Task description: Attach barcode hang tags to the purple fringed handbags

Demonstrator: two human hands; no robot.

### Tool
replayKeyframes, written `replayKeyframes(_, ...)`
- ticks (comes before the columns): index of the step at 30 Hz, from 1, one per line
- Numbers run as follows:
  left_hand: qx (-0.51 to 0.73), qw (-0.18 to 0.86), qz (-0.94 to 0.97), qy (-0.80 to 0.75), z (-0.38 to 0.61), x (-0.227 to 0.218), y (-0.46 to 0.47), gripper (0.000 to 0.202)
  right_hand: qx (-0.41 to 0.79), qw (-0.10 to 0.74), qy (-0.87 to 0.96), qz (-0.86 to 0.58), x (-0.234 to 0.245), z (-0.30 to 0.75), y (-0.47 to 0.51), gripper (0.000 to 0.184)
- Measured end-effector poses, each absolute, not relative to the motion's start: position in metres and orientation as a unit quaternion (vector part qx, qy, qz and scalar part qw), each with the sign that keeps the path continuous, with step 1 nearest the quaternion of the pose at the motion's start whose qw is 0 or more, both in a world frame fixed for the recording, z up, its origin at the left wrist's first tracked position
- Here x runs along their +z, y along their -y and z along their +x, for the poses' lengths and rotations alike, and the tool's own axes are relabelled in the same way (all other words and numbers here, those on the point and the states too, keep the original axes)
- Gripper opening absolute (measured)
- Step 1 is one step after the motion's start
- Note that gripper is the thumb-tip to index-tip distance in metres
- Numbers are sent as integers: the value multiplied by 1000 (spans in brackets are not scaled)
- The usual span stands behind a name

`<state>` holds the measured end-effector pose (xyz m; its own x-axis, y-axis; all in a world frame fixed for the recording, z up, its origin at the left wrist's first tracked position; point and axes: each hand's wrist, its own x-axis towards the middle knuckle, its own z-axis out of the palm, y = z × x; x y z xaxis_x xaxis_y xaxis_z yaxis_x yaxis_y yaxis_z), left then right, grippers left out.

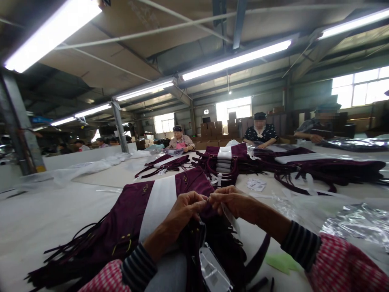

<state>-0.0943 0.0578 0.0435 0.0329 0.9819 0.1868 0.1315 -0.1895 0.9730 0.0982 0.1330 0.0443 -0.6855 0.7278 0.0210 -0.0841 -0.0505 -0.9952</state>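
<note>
My left hand (185, 211) and my right hand (232, 202) meet fingertip to fingertip above a dark purple fringed bag (127, 223) lying in front of me. Both hands pinch something small between them, too small to make out; a white tag (229, 217) hangs under my right hand. A broad white paper band (159, 205) wraps the bag. A clear plastic packet (212, 269) lies against the bag near my body.
More purple bags (225, 160) with white bands are piled mid-table, others (328, 166) to the right. Clear plastic wrap (355, 221) lies at right, small white tags (257, 185) near the centre. Other people (260, 132) work at the far edge.
</note>
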Motion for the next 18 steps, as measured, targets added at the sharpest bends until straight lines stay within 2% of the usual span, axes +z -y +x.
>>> replayKeyframes(3,487,459,589,-453,-90,44,-58,31,683,302,608,-268,45,96,-133,44)
replayKeyframes(9,514,486,552,-441,-93,37,-63,31,671,322,618,-255,46,101,-125,36)
replayKeyframes(14,521,496,539,-438,-92,36,-63,29,607,395,645,-244,35,97,-129,27)
replayKeyframes(18,537,459,543,-454,-88,34,-67,29,533,424,691,-242,25,88,-133,20)
